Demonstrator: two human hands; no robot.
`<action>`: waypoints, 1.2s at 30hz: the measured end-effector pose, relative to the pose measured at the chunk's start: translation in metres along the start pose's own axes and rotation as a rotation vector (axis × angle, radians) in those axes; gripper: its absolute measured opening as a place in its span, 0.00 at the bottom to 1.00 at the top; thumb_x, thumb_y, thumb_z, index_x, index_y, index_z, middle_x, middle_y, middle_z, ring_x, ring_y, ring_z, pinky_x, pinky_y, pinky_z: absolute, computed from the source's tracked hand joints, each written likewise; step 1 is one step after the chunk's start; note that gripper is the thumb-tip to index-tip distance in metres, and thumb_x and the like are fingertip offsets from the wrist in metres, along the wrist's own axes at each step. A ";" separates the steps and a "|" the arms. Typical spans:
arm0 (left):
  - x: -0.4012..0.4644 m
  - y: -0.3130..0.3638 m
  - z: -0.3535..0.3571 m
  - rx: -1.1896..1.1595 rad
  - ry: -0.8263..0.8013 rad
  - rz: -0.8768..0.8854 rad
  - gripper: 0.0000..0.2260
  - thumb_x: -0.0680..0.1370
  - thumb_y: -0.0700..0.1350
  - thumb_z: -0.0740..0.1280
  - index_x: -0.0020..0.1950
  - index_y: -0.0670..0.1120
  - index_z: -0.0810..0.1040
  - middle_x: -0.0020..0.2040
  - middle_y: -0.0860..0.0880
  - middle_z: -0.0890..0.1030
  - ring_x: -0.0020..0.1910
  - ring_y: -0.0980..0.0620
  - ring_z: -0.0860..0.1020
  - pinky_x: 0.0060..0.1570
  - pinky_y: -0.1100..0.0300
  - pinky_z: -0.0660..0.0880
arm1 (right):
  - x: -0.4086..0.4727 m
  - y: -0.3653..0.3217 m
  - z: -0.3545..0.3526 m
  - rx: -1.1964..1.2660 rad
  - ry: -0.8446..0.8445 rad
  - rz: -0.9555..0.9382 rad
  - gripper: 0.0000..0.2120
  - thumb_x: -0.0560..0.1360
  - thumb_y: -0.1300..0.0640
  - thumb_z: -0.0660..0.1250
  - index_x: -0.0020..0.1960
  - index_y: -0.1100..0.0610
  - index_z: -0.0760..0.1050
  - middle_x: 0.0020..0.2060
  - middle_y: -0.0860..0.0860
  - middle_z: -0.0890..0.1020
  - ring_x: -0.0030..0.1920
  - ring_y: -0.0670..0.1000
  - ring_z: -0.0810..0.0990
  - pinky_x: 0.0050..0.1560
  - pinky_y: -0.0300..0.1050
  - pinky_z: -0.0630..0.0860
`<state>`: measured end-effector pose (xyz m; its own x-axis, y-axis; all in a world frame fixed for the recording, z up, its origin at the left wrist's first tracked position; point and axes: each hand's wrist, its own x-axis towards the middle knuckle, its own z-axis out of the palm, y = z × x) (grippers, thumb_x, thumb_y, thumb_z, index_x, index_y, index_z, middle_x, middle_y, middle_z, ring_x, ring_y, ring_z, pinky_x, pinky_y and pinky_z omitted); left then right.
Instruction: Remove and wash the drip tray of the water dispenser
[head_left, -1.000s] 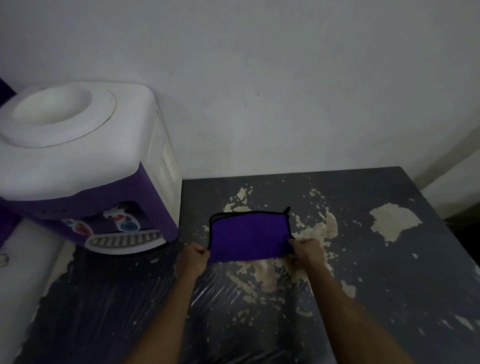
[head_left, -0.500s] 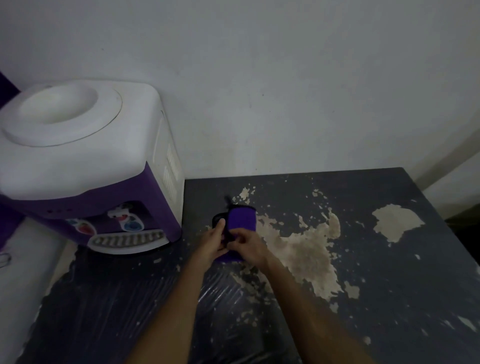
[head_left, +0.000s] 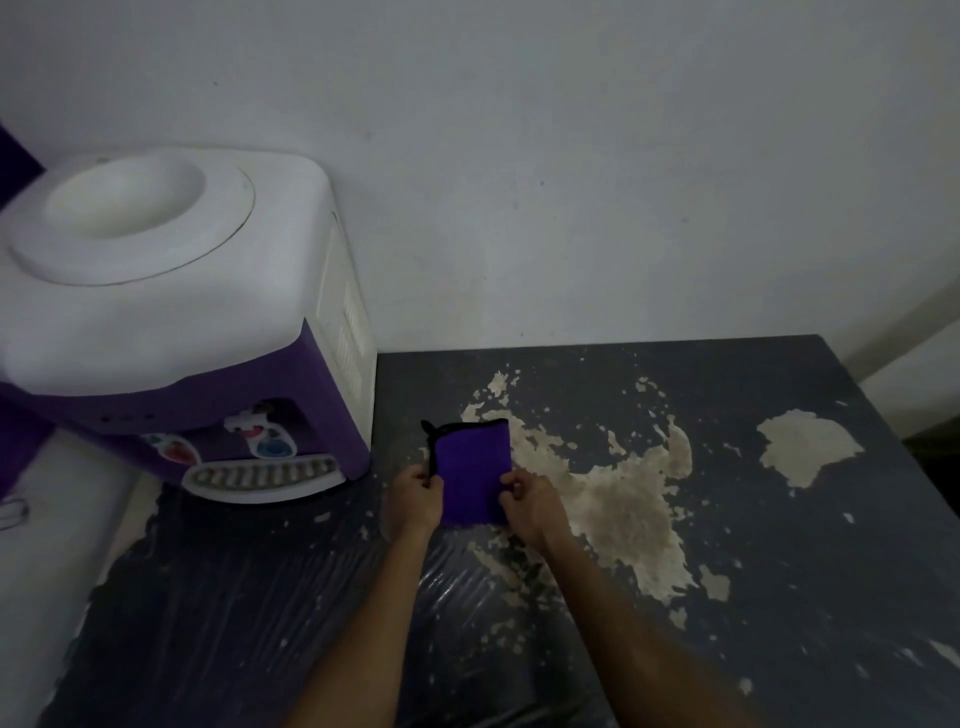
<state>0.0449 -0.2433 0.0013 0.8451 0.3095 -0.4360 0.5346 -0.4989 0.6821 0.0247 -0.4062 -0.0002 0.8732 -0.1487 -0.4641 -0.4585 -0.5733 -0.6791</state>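
I see both hands closed on a folded purple cloth (head_left: 472, 470) just right of the water dispenser (head_left: 176, 322). My left hand (head_left: 415, 501) pinches the cloth's left, black-trimmed edge; my right hand (head_left: 530, 501) pinches its right edge, so the cloth hangs between them over the dark, flaking table (head_left: 779, 571). The drip tray (head_left: 262, 475) sits in place at the foot of the dispenser, under the two taps (head_left: 260, 434), well left of the cloth and untouched. The dispenser stands against the pale wall (head_left: 571, 182).
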 end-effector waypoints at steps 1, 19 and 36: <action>-0.003 0.001 0.000 0.080 0.035 -0.018 0.10 0.79 0.47 0.64 0.57 0.46 0.78 0.56 0.45 0.81 0.49 0.47 0.78 0.45 0.55 0.75 | 0.001 0.000 0.001 -0.041 0.002 0.003 0.13 0.79 0.56 0.63 0.63 0.52 0.76 0.55 0.53 0.79 0.49 0.49 0.79 0.55 0.46 0.78; 0.066 -0.009 0.013 0.911 -0.194 0.526 0.33 0.80 0.64 0.47 0.79 0.53 0.38 0.79 0.50 0.36 0.78 0.41 0.38 0.76 0.40 0.39 | 0.072 0.000 0.011 -0.922 -0.046 -0.368 0.44 0.77 0.28 0.42 0.80 0.55 0.35 0.80 0.57 0.38 0.80 0.59 0.38 0.79 0.59 0.41; 0.059 0.035 -0.039 0.746 -0.296 0.470 0.28 0.81 0.57 0.56 0.79 0.50 0.56 0.78 0.46 0.61 0.75 0.45 0.61 0.72 0.48 0.60 | 0.075 -0.045 -0.044 -0.764 -0.115 -0.265 0.37 0.80 0.35 0.52 0.81 0.51 0.45 0.81 0.54 0.52 0.80 0.60 0.44 0.77 0.61 0.50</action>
